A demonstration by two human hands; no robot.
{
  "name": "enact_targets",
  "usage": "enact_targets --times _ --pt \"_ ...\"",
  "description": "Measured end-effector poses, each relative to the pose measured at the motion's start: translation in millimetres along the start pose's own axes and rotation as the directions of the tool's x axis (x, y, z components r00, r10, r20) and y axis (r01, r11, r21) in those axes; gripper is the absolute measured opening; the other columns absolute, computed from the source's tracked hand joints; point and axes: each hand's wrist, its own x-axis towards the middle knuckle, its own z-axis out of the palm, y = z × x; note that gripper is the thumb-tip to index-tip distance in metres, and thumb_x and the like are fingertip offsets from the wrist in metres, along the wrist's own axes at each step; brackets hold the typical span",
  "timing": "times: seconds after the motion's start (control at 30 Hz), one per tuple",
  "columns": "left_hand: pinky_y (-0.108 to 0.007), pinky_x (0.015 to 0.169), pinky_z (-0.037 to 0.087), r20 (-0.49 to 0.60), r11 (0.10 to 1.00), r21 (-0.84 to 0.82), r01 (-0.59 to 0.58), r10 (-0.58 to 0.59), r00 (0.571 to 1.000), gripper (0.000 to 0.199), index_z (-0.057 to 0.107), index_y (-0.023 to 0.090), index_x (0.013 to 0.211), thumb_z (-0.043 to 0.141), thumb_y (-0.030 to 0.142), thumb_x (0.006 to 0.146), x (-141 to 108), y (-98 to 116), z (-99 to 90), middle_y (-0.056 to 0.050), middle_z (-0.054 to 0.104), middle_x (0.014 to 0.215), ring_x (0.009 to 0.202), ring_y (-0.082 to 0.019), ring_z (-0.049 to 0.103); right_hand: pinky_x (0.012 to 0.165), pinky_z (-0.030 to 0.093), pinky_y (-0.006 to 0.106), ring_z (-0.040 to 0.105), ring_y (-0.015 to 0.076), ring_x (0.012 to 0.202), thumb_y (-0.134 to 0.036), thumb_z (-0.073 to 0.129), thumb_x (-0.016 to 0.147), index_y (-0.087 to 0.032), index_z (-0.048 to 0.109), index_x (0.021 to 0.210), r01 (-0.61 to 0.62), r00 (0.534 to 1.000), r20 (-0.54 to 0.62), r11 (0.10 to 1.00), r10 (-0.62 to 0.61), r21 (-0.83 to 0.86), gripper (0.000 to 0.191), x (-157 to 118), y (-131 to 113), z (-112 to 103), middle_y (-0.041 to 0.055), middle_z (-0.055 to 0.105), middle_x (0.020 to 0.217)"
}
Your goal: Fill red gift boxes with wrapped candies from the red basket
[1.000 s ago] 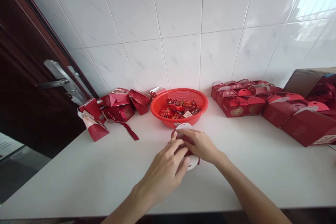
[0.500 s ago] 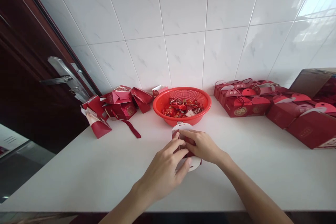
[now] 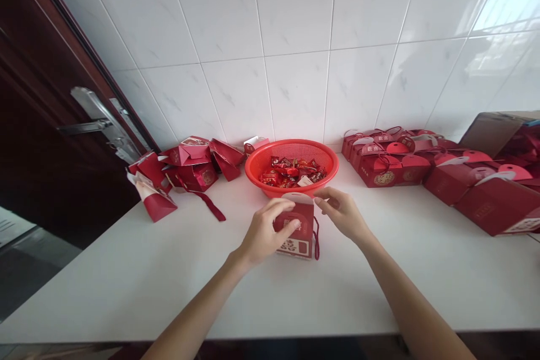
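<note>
The fingers of the left hand [image 3: 262,232] curl loosely at the left side of a red box [image 3: 304,232], forefinger and thumb well parted over its front; whether they truly grip it, I cannot tell. Those of the right hand [image 3: 345,218] are bent in, forefinger and thumb close together at the box's upper right corner, and from here I can't make out whether anything is pinched between them.

The box stands upright on the smooth white table [image 3: 169,281], just on the near side of the basket [image 3: 253,177]. It is card, with a rounded pale flap on top, light lettering and a whitish printed panel low on the front. A dark red cord [image 3: 316,239] dangles down its right side.

The basket is round, glossy red plastic, finely perforated, holding crinkly, shiny-wrapped sweets [image 3: 280,177]. Over to the left lies a jumble of creased, angular cartons [image 3: 194,154], a flat ribbon [image 3: 214,208] trailing towards the near side. On the right sit made-up boxes [image 3: 382,173] in rows, with curved tabs on top. Glazed, faintly veined tiles [image 3: 295,90] cover the far wall.
</note>
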Motion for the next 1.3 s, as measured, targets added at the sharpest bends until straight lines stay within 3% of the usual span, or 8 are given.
enact_targets --times 0.13,0.27,0.47,0.6,0.77,0.93,1.07,1.3 --pt "-0.040 0.094 0.058 -0.185 0.998 0.050 -0.039 0.047 0.982 0.042 0.063 0.021 0.124 0.071 0.032 0.084 8 -21 10.6 -0.010 0.061 0.120 0.108 -0.024 0.066 0.074 0.054 0.033 0.067 0.0184 0.080 -0.027 0.055 0.087 -0.021 0.070 0.105 -0.091 0.988 0.117 0.990 0.103 -0.104 0.024 0 9 -1 0.0073 0.074 0.100" --pt "-0.048 0.106 0.051 -0.193 0.993 0.122 -0.005 0.029 0.981 0.063 0.052 0.023 0.140 0.074 0.035 0.082 11 -30 13.7 -0.014 0.051 0.137 0.129 -0.030 0.054 0.077 0.055 0.033 0.069 0.0193 0.087 -0.019 0.059 0.082 -0.021 0.069 0.113 -0.177 0.942 0.242 0.957 0.233 -0.231 0.033 -2 18 2 0.0094 0.071 0.120" --pt "-0.052 0.109 0.047 -0.158 0.983 0.181 -0.020 0.049 0.986 0.023 0.073 0.022 0.104 0.071 0.034 0.085 10 -32 15.4 -0.011 0.050 0.146 0.133 -0.032 0.050 0.074 0.052 0.031 0.067 0.0191 0.080 -0.027 0.061 0.082 -0.020 0.066 0.078 -0.145 0.931 0.305 0.971 0.199 -0.189 0.010 -3 21 3 0.0056 0.074 0.089" --pt "-0.051 0.108 0.046 -0.233 0.968 0.239 -0.078 0.135 0.963 0.017 0.077 0.022 0.094 0.064 0.033 0.092 6 -34 21.5 -0.010 0.056 0.138 0.126 -0.029 0.053 0.070 0.050 0.032 0.061 0.0168 0.070 -0.038 0.068 0.078 -0.018 0.060 0.067 -0.221 0.925 0.317 0.975 0.208 0.007 0.024 -2 13 -4 0.0028 0.066 0.070" --pt "-0.048 0.104 0.049 -0.301 0.977 0.214 -0.008 0.074 0.951 0.023 0.080 0.022 0.094 0.059 0.031 0.094 -3 -24 30.3 -0.010 0.059 0.124 0.117 -0.027 0.055 0.069 0.052 0.030 0.059 0.0136 0.069 -0.049 0.074 0.077 -0.018 0.066 0.083 -0.167 0.965 0.253 0.900 0.066 0.403 0.032 -4 -8 -10 0.0039 0.069 0.086" --pt "-0.049 0.110 0.046 -0.116 0.981 -0.092 0.170 -0.180 0.977 0.030 0.076 0.025 0.111 0.059 0.040 0.092 -6 -12 22.9 -0.010 0.058 0.136 0.129 -0.029 0.053 0.054 0.044 0.024 0.057 0.0122 0.066 -0.045 0.075 0.076 -0.017 0.069 0.089 -0.180 0.946 0.317 0.929 0.073 0.323 0.032 -7 -10 -1 0.0062 0.070 0.093" --pt "-0.043 0.107 0.049 0.038 0.833 -0.390 0.392 -0.411 0.911 0.044 0.064 0.021 0.128 0.052 0.030 0.086 3 -22 5.9 -0.010 0.064 0.135 0.127 -0.027 0.059 0.054 0.045 0.025 0.060 0.0142 0.070 -0.043 0.077 0.072 -0.016 0.071 0.090 -0.215 0.935 0.334 0.936 0.115 0.278 0.034 -7 -6 3 0.0080 0.072 0.097" --pt "-0.033 0.068 0.056 0.269 0.765 -0.267 0.585 -0.524 0.808 0.047 0.067 0.016 0.117 0.063 0.022 0.070 11 -28 -18.0 -0.007 0.074 0.093 0.074 -0.020 0.069 0.055 0.045 0.025 0.061 0.0157 0.074 -0.043 0.077 0.071 -0.015 0.070 0.089 -0.218 0.933 0.339 0.938 0.119 0.271 0.034 -7 -9 1 0.0078 0.071 0.095"
